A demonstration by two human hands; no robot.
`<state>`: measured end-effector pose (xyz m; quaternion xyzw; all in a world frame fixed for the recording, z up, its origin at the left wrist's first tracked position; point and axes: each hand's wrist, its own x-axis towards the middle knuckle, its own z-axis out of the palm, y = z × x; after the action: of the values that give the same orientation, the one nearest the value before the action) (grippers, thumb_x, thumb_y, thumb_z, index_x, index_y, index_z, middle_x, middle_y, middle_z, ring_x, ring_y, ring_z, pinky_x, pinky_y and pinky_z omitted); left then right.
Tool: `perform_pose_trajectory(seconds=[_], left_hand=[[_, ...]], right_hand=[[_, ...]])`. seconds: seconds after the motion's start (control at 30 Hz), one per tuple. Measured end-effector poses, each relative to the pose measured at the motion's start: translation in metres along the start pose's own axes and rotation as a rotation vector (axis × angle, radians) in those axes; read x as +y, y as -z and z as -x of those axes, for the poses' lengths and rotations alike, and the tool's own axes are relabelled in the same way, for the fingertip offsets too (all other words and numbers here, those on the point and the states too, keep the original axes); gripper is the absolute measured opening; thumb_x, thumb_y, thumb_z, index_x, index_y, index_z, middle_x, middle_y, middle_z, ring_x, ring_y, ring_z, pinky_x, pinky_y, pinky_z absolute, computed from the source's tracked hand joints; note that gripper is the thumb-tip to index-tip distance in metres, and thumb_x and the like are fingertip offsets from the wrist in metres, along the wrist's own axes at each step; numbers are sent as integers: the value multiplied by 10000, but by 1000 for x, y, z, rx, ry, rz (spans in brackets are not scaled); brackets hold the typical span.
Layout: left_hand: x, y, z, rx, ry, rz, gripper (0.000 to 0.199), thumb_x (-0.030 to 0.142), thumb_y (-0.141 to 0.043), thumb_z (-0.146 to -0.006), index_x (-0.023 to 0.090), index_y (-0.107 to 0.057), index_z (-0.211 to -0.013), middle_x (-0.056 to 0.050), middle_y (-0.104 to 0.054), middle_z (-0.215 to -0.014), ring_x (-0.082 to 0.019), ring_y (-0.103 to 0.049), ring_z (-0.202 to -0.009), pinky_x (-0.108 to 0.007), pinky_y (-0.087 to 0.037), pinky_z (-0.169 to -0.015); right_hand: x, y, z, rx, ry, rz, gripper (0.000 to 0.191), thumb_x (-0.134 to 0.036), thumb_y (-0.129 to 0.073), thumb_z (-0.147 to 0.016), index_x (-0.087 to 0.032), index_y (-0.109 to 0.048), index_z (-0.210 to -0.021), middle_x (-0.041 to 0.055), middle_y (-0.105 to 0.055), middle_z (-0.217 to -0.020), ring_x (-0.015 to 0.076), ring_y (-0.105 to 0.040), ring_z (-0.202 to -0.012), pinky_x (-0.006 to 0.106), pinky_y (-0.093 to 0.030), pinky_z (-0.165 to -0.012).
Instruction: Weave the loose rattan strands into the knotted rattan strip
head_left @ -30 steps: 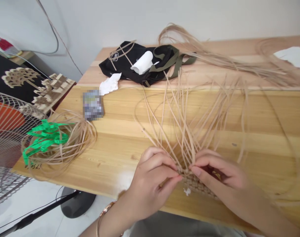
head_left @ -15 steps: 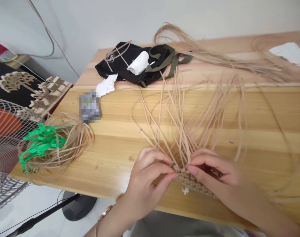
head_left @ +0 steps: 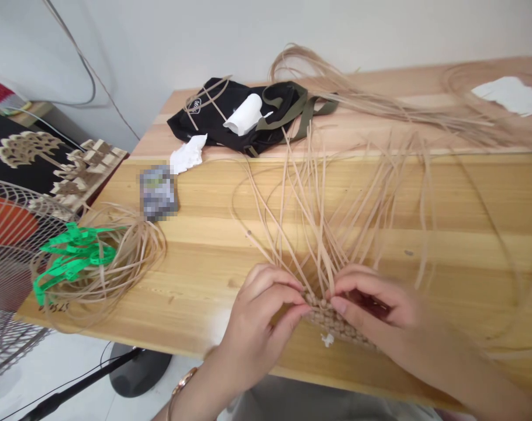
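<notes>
Woven piece (head_left: 331, 323), tan, tight knobbly weave, sloping down rightward, right end hidden; placed by the front edge of the counter (head_left: 187, 263). Attached loose strips (head_left: 322, 251), many, long, flat, tan, fanned toward the counter's far side.

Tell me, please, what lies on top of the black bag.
On the black bag lie a rolled white paper and thin tan strips; an olive strap crosses its right part. The paper hides the part beneath, and the bag's inside cannot be seen.
</notes>
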<state>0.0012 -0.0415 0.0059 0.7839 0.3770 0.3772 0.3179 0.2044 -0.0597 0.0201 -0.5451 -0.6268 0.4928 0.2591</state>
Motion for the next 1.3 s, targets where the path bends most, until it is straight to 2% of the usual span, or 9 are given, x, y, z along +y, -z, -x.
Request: perform_pose_trajectory(seconds=[0.2,0.4,0.57,0.7,0.83,0.9,1.0,1.1,1.3], left_hand=[[-4,4,-2,-29,-46,-9,31,111,-652,-834,137,-642,-850,-56,-648,-877,-148,-580,-847,-275,-486,-746],[-3,12,-5,-117,-106,-50,93,94,-654,-826,144,-687,-897,-68,-650,-926,-158,-591,-871,-300,-488,-773],[-4,8,1,-41,-168,-162,135,87,-697,-791,148,-685,-910,-78,-677,-935,-200,-594,-895,-366,-471,-785],[-6,7,4,-32,-200,-207,152,68,-706,-778,142,-684,-910,-80,-689,-929,-211,-590,-894,-385,-457,-781],[-6,7,4,-26,-184,-202,146,72,-700,-785,142,-678,-911,-78,-686,-928,-205,-586,-882,-383,-456,-773],[-7,6,4,-26,-179,-197,148,70,-697,-787,143,-674,-914,-76,-685,-924,-203,-585,-880,-380,-459,-773],[-8,5,5,-30,-178,-176,153,57,-692,-786,139,-667,-912,-76,-681,-918,-200,-583,-879,-372,-464,-764],[-7,4,7,-22,-176,-151,161,43,-687,-784,133,-661,-915,-77,-674,-918,-194,-578,-879,-362,-472,-758],[-5,3,7,12,-160,-141,166,23,-681,-776,133,-661,-898,-76,-666,-909,-195,-573,-882,-369,-474,-762]], right_hand=[[-7,8,-7,-166,-20,115,119,-206,-539,-851,-232,-655,-850,2,-601,-826,134,-567,-669,265,-403,-579],[-9,12,-14,-192,-11,155,133,-229,-532,-898,-250,-643,-827,-32,-576,-736,116,-520,-621,254,-378,-565],[-6,12,-16,-192,-26,116,149,-258,-516,-910,-245,-632,-816,-31,-581,-750,117,-520,-632,257,-379,-564],[-6,12,-15,-197,-31,75,150,-267,-512,-912,-256,-645,-842,-26,-601,-770,125,-551,-656,256,-401,-575],[-5,13,-13,-189,-8,71,148,-283,-511,-914,-281,-660,-920,-15,-657,-868,153,-603,-767,275,-449,-650],[-5,13,-12,-164,35,132,144,-265,-525,-904,-277,-654,-966,-4,-673,-930,173,-611,-828,296,-459,-696],[-7,14,-13,-113,201,301,145,-188,-537,-885,-238,-640,-974,11,-666,-909,190,-592,-852,339,-437,-763],[-10,16,-16,-150,332,408,156,-140,-503,-909,-201,-644,-935,22,-647,-859,194,-564,-829,366,-411,-773],[-13,19,-22,-254,348,384,207,-180,-456,-965,-180,-662,-945,38,-647,-896,193,-573,-860,348,-428,-763]])
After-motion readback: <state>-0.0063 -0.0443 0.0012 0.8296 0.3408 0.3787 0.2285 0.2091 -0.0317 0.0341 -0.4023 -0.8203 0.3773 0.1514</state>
